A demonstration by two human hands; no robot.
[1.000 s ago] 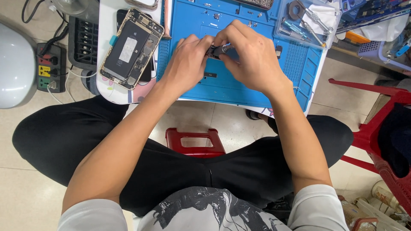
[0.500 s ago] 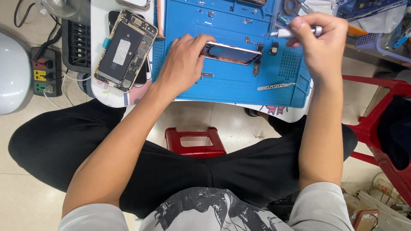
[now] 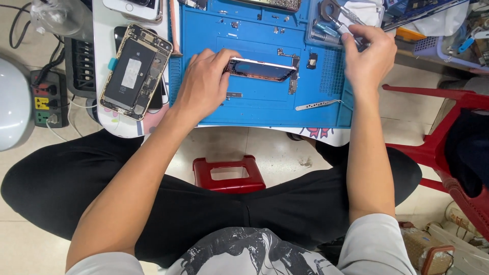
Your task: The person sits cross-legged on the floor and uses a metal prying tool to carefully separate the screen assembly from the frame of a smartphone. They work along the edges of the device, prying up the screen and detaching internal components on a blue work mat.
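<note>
The near edge of the blue work mat [image 3: 254, 114] is lying just inside the near edge of the table [image 3: 326, 133]. A bare strip of mat is running along that edge, interrupted only by the metal tweezers [image 3: 318, 105] at the right. The left hand [image 3: 204, 84] is resting on the mat, fingers [image 3: 226, 57] curled and pinching the left end of the phone screen panel [image 3: 262, 70], which is lying near the mat's middle with open mat around its near and right sides. To the left, off the mat, an opened phone body [image 3: 135, 71] is lying on the table, well apart from the panel. Farther back, the right hand [image 3: 368, 51] is reaching to the tool tray [image 3: 318, 28] at the mat's far right corner, fingers closed on a thin metal tool [image 3: 351, 16]; how firmly it is being held cannot be told
</note>
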